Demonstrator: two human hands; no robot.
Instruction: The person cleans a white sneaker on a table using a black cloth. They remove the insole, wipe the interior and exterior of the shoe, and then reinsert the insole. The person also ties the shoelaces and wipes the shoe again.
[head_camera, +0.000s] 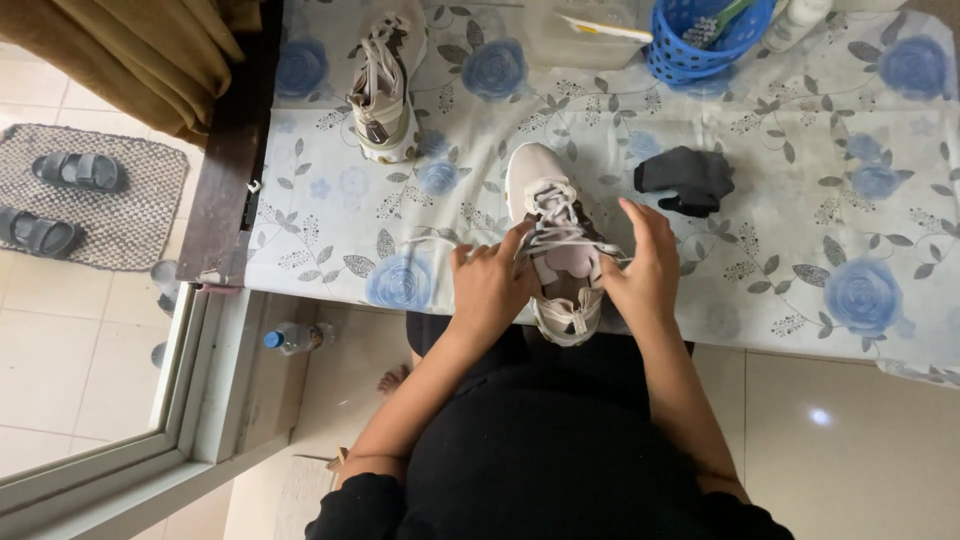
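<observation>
Both hands grip the laces of a white sneaker (556, 240) at the table's (800, 300) near edge: left hand (490, 285), right hand (645, 270). Fingertips hide the knot; the heel overhangs the edge.

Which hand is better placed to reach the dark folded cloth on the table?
Probably the right hand: the dark cloth lies on its side, just beyond its fingers. The left hand is across the shoe.

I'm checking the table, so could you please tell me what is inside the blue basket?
The blue basket holds a brush-like item with a green handle; its lower contents are hidden by the wall.
</observation>
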